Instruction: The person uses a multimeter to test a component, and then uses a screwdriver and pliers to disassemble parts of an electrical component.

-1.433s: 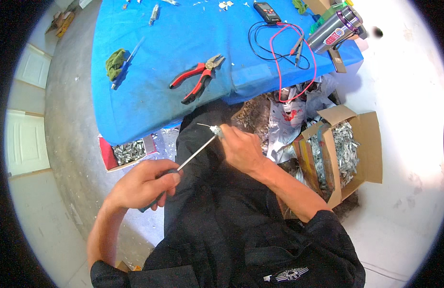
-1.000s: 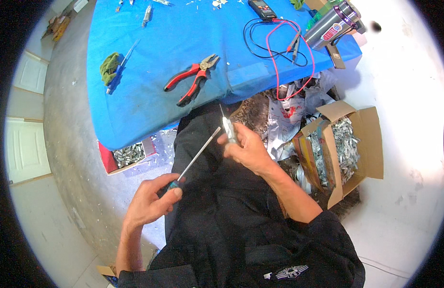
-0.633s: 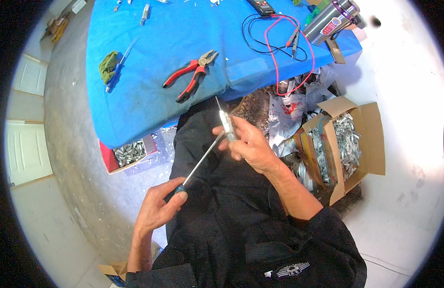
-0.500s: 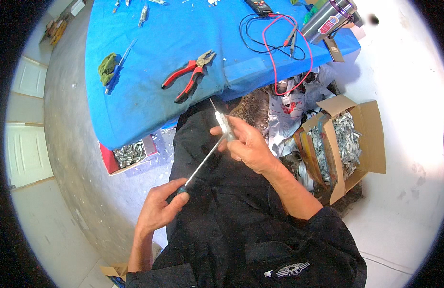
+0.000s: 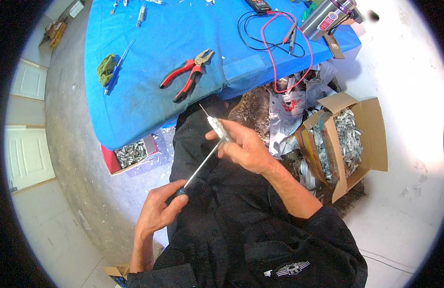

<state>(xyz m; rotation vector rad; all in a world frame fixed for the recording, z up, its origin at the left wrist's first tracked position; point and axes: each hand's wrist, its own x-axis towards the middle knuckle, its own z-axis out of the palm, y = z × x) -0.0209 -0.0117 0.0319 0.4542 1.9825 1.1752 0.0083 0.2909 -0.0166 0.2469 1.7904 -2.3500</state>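
Observation:
My left hand is closed round the dark handle of a screwdriver. Its long metal shaft slants up to the right, and the tip meets a small whitish-silver part with a thin pin sticking out of its upper end. My right hand pinches this part between thumb and fingers above my lap. The fingers hide the part's lower end, so how the tip sits against it is hard to see. Red-and-black pliers lie with jaws apart on the blue table cover, beyond my hands.
A blue-handled screwdriver lies beside a green cloth. Far right are a multimeter with red and black leads and a steel flask. Below, a cardboard box and a red box hold many small metal pieces.
The whitish-silver part has shifted slightly left and its pin end leans further left. My right hand has turned with it; the screwdriver has barely moved. The whole view has shifted a little.

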